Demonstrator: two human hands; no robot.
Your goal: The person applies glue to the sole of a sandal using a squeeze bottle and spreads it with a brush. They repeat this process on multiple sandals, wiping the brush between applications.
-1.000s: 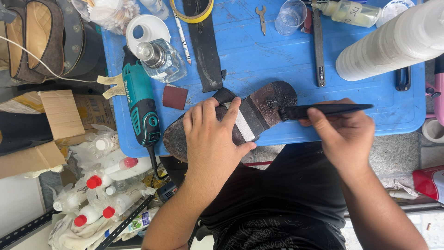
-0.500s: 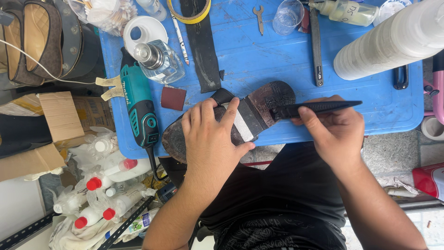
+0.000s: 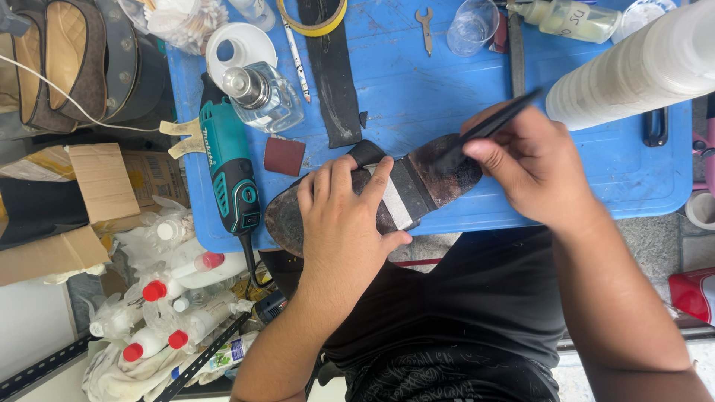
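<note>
Shoe sole [image 3: 439, 167] lies upturned at frame centre on the blue surface [image 3: 596, 171]. Left hand [image 3: 346, 216] presses flat on it — fingers spread, grip not closed. Right hand [image 3: 532, 167] — grip clamped on a thin black tool [image 3: 495, 123], tip on the sole. Teal power tool [image 3: 227, 167] at left.

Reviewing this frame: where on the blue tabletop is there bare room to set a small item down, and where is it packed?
Bare blue table lies between the black strap and the right hand, below the small wrench. A second patch sits right of that hand, under the white roll. The left end is crowded: teal power tool, glass bottle, sandpaper piece.
</note>
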